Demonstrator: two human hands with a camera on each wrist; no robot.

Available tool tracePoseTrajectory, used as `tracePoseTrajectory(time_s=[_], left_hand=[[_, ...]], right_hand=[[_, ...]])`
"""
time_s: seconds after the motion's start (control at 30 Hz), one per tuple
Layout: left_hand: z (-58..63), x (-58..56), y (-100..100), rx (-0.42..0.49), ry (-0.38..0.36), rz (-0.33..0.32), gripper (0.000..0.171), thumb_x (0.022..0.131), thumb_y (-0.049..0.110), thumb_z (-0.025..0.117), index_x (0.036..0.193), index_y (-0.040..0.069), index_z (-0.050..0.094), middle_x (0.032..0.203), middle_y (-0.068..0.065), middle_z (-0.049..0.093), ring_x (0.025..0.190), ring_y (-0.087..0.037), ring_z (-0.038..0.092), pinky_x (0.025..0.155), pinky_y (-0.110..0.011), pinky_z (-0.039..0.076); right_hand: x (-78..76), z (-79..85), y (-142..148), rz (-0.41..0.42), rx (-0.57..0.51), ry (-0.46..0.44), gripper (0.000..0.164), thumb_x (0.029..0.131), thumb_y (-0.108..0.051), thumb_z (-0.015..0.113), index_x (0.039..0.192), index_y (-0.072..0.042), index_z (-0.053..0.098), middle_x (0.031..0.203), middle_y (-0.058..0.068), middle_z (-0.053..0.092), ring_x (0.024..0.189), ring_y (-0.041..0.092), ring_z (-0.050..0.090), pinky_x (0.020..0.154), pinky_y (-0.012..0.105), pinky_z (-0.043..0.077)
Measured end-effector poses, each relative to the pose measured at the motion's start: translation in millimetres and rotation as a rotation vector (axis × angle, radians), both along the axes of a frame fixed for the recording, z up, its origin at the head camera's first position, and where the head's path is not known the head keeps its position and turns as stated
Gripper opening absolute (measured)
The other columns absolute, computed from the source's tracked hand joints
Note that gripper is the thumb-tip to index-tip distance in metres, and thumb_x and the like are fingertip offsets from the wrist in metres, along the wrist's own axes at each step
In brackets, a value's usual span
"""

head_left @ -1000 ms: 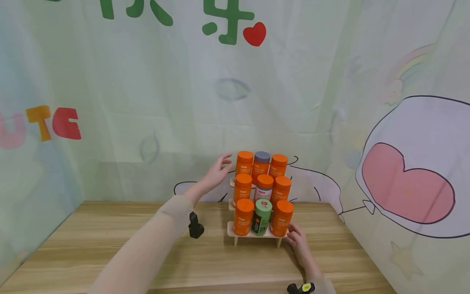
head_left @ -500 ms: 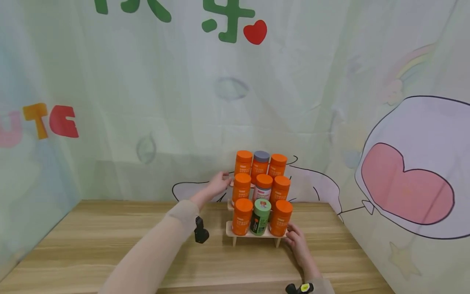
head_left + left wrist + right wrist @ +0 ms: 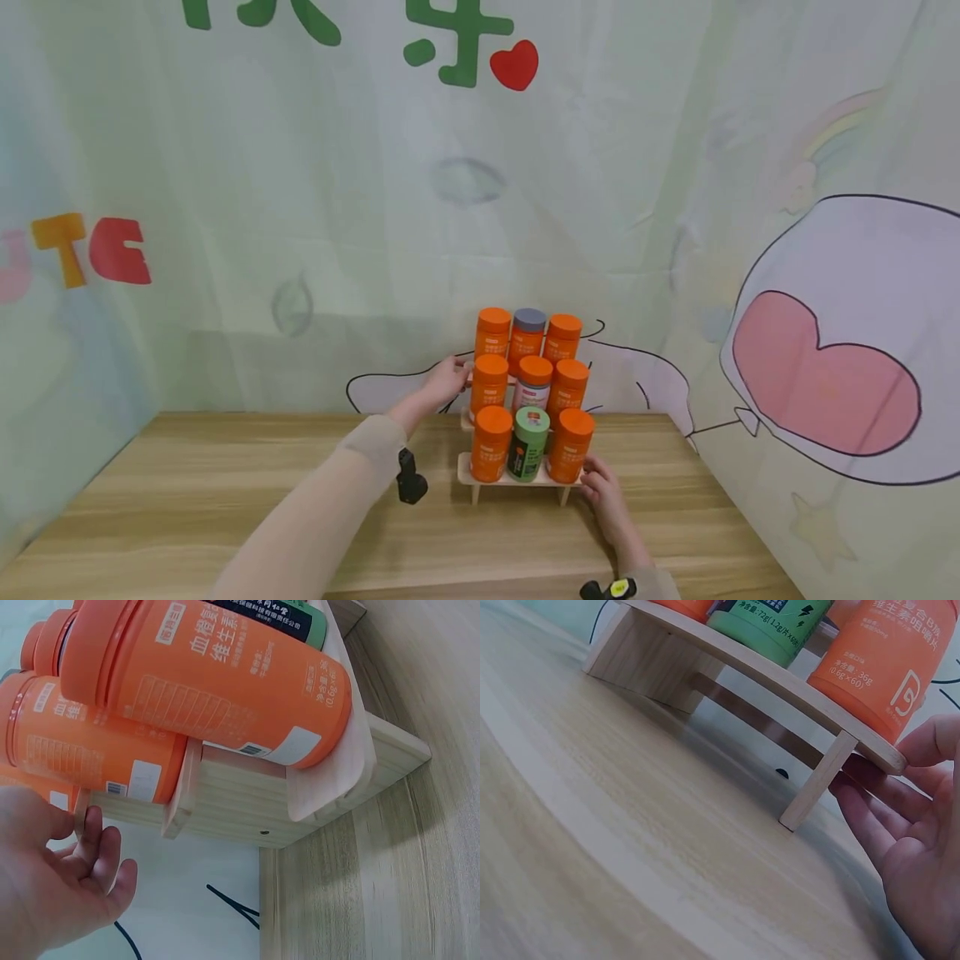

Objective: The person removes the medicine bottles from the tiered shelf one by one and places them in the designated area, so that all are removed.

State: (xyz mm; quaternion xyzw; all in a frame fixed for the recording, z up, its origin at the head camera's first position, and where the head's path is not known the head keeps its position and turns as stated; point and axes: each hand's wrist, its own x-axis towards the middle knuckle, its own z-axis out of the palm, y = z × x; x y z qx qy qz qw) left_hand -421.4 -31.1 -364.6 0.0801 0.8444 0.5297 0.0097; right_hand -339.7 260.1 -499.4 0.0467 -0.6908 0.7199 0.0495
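Note:
A three-tier wooden display rack (image 3: 466, 473) stands on the table, filled with capped bottles. My left hand (image 3: 448, 380) pinches the left end of the top tier; in the left wrist view the thumb and fingers (image 3: 91, 841) meet around that board's edge. At the lower right, my right hand (image 3: 606, 502) grips the right end of the bottom tier, thumb above and fingers beneath the board (image 3: 742, 656). Most bottles are orange, such as the front left one (image 3: 491, 446). A green bottle (image 3: 530, 443) sits mid-front, and a grey-capped bottle (image 3: 528, 329) is at top middle.
The wood-grain table (image 3: 262, 492) reaches back to a printed cloth backdrop (image 3: 337, 208) right behind the rack. Another cloth wall (image 3: 847, 350) runs along the right side. Each wrist carries a black device (image 3: 411, 477).
My left hand has come down from beside the upper left bottle to the top tier's left end and taken hold there. The right hand keeps its place at the bottom tier.

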Motion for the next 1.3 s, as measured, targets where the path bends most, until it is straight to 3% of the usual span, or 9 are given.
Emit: tracePoseTrajectory(time_s=[0.13,0.37,0.63,0.83,0.97,1.1,1.3], left_hand=[[1.4,2.5,3,-0.021,0.012,0.02,0.042,0.104,0.011,0.038,0.141,-0.009,0.038,0.118,-0.025,0.06,0.108,-0.036,0.059,0.096,-0.046,0.049],[0.7,4.3,4,0.001,0.003,0.037,0.043,0.106,0.014,0.037,0.142,-0.008,0.037,0.134,-0.026,0.054,0.118,-0.037,0.058,0.101,-0.047,0.048],[0.7,4.4,4,-0.006,0.008,0.041,0.043,0.105,0.013,0.037,0.142,-0.009,0.036,0.14,-0.027,0.048,0.12,-0.039,0.057,0.102,-0.048,0.048],[-1.1,3.5,4,-0.023,0.007,0.049,0.043,0.105,0.013,0.038,0.141,-0.009,0.037,0.137,-0.027,0.051,0.117,-0.038,0.058,0.1,-0.047,0.049],[0.0,1.2,-2,-0.064,0.005,0.038,0.045,0.103,0.017,0.042,0.141,-0.007,0.039,0.131,-0.026,0.055,0.118,-0.038,0.057,0.098,-0.048,0.049],[4.0,-0.7,-13,-0.109,0.001,0.011,0.048,0.102,0.019,0.045,0.141,-0.008,0.038,0.138,-0.029,0.05,0.127,-0.041,0.05,0.103,-0.051,0.045],[14.2,-6.7,-29,-0.016,0.018,-0.011,0.053,0.105,0.023,0.042,0.147,-0.006,0.03,0.149,-0.029,0.036,0.137,-0.042,0.038,0.111,-0.054,0.036]], right_hand=[[0.0,0.1,0,0.004,-0.006,0.006,0.045,0.091,0.0,0.04,0.132,0.019,0.039,0.106,-0.004,0.053,0.091,0.004,0.053,0.078,0.022,0.051],[-2.5,-0.3,1,0.01,-0.033,0.001,0.039,0.09,0.004,0.04,0.127,0.015,0.045,0.102,-0.004,0.053,0.088,0.006,0.054,0.076,0.023,0.052],[-6.9,-2.0,3,0.027,-0.029,-0.003,0.038,0.091,0.004,0.039,0.126,0.014,0.046,0.104,-0.004,0.053,0.089,0.007,0.054,0.078,0.025,0.052],[-7.6,-5.7,6,0.058,0.001,0.038,0.043,0.091,0.003,0.04,0.13,0.022,0.039,0.107,-0.002,0.055,0.09,0.004,0.055,0.077,0.022,0.053],[-6.9,-7.1,8,0.064,-0.001,0.049,0.046,0.091,0.002,0.041,0.131,0.024,0.035,0.109,-0.001,0.054,0.091,0.003,0.056,0.077,0.021,0.053],[-5.7,-7.4,8,0.051,0.012,0.032,0.047,0.091,0.001,0.042,0.133,0.023,0.035,0.11,0.0,0.053,0.092,0.001,0.055,0.079,0.02,0.052],[-5.9,-7.2,7,0.04,0.018,-0.001,0.051,0.092,0.0,0.042,0.137,0.022,0.032,0.118,0.009,0.052,0.093,-0.001,0.054,0.081,0.019,0.051]])
